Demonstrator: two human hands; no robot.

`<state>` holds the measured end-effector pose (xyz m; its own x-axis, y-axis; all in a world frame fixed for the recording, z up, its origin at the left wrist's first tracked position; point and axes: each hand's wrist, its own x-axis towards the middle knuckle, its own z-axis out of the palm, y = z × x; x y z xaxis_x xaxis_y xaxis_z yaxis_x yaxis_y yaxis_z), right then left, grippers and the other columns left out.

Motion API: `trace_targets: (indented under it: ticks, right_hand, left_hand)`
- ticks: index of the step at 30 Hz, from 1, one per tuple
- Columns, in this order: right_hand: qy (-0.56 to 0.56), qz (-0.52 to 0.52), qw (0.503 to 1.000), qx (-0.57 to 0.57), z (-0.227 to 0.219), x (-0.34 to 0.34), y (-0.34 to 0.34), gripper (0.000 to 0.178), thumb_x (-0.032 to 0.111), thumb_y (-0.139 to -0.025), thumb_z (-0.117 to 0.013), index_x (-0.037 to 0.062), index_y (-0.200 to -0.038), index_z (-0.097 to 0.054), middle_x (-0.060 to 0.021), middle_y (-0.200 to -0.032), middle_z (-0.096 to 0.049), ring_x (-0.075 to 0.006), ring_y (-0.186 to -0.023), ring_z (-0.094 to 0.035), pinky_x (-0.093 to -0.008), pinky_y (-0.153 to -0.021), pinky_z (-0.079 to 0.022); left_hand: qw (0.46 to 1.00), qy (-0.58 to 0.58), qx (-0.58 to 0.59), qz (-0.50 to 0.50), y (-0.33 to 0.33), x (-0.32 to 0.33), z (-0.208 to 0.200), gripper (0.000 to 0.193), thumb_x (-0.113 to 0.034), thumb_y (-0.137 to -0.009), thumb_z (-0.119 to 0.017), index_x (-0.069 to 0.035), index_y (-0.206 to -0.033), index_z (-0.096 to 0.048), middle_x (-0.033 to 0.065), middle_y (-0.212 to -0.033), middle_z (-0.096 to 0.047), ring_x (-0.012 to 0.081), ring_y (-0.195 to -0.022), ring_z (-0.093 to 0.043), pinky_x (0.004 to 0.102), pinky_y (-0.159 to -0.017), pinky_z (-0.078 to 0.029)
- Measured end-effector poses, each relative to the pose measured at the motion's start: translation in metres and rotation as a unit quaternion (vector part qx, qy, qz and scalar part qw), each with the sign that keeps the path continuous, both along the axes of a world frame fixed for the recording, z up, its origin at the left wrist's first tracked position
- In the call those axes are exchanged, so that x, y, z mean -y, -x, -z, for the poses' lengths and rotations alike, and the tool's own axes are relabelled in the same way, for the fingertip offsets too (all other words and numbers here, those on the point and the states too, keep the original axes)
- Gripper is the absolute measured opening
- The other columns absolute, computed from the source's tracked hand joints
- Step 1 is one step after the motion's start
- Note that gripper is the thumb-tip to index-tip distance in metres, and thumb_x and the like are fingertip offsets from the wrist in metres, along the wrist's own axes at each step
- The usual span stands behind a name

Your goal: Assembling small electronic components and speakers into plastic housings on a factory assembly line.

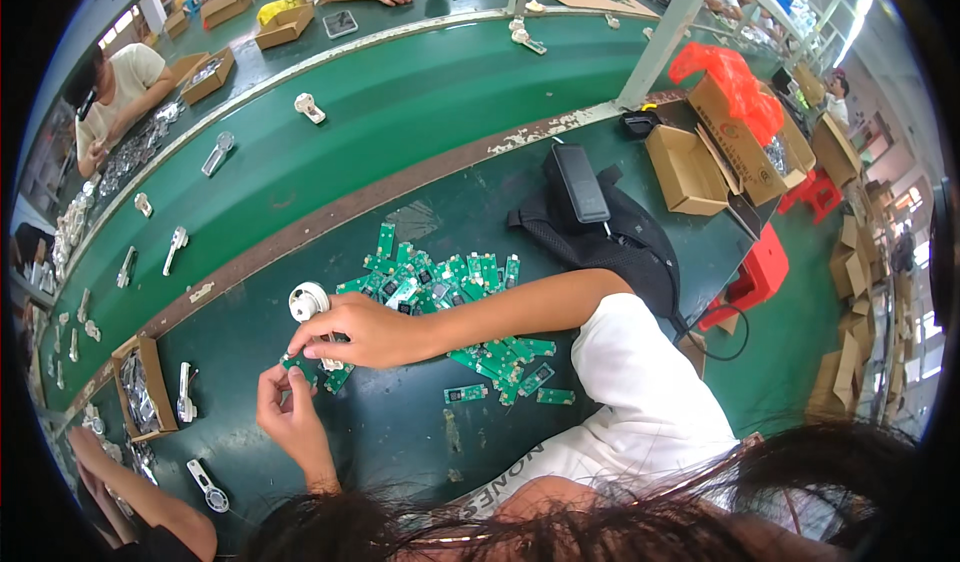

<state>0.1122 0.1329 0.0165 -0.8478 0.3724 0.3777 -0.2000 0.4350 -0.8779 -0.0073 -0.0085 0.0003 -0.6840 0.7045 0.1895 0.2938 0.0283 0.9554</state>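
— What did our left hand (292,417) have?
— Its thumb and fingers pinched a small green circuit board (302,365) just beside our right hand (368,330), whose curled fingers held a white round-headed device (309,302). Whether a right fingertip also touched the board, we couldn't tell.
— So what might have gone wrong there?
— The grip looked slight, we judged; if the device rolled and knocked the board, it could slip.
— And further out?
— Loose boards (497,364) lay heaped around our right forearm (510,314); a low sweep could scatter them.
— Beyond those?
— A black bag (645,249) lay near the heap; a tug on it might drag boards along.
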Motion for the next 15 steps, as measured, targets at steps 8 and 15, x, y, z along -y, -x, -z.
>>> trace_targets:
  ticks: [8, 15]
  right_hand:
    - [-0.043, 0.019, 0.998, -0.031, 0.017, 0.003, 0.001, 0.016, 0.017, -0.086, -0.064, 0.0094, -0.098, -0.072, -0.0088, -0.104, -0.064, -0.0246, -0.101, -0.055, -0.0373, -0.086, -0.044]
    - [-0.067, 0.035, 0.994, -0.073, 0.014, 0.002, 0.000, 0.014, 0.013, -0.082, -0.069, 0.0123, -0.095, -0.074, -0.0119, -0.120, -0.048, -0.0222, -0.101, -0.052, -0.0338, -0.086, -0.044]
  left_hand:
    - [0.923, -0.072, 0.370, 0.075, -0.015, -0.006, -0.023, 0.007, -0.005, -0.090, -0.050, -0.006, -0.084, -0.051, 0.0046, -0.100, -0.060, 0.0108, -0.088, -0.059, 0.0257, -0.061, -0.053]
    - [0.845, -0.114, 0.504, 0.135, -0.015, -0.003, -0.016, 0.024, -0.007, -0.088, -0.049, -0.002, -0.111, -0.052, 0.0051, -0.100, -0.060, 0.0106, -0.079, -0.061, 0.0239, -0.059, -0.052]
